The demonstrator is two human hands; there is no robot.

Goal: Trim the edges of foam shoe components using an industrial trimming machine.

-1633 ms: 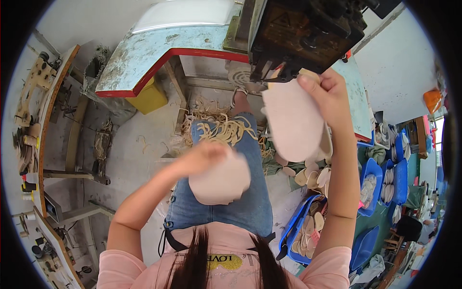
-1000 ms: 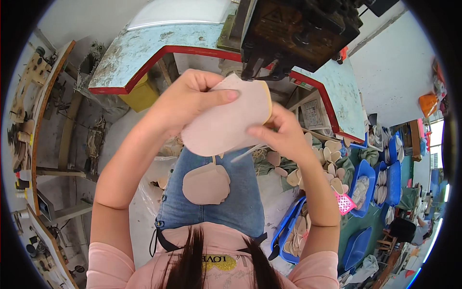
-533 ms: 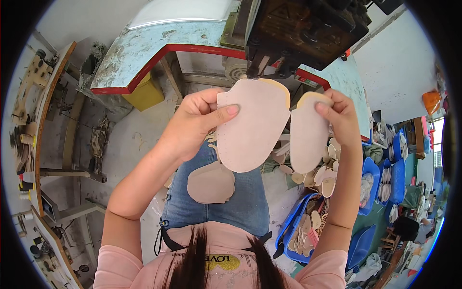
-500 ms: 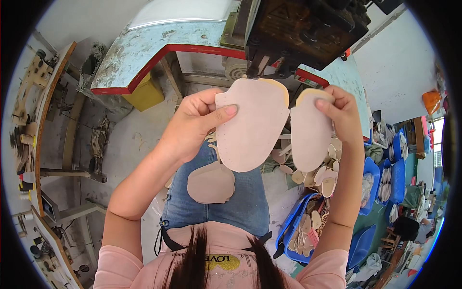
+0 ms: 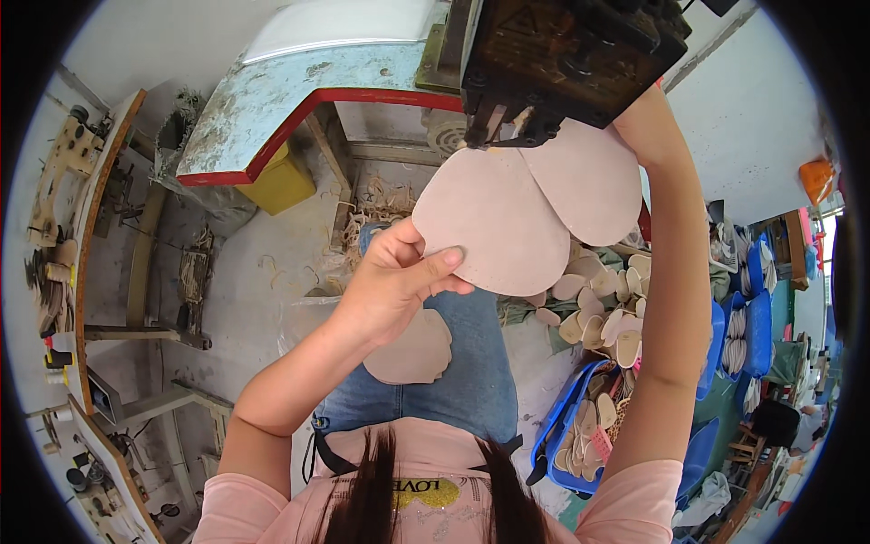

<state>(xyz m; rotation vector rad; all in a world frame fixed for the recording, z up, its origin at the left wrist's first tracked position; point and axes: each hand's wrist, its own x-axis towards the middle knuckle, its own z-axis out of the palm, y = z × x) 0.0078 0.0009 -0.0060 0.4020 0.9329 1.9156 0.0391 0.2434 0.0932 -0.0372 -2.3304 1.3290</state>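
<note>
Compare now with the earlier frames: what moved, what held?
Both hands carried their pink pieces up under the dark machine head. The left hand keeps pinching the larger piece; the right-hand piece now overlaps it, the right hand hidden behind the machine. The piece on the lap stayed put.

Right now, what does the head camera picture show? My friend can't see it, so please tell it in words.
A seated person's left hand holds a pale pink rounded piece up to a dark machine, beside a second pink piece. The right arm reaches up to the machine, its hand hidden. Another piece lies on the lap; a blue crate holds more.
</note>
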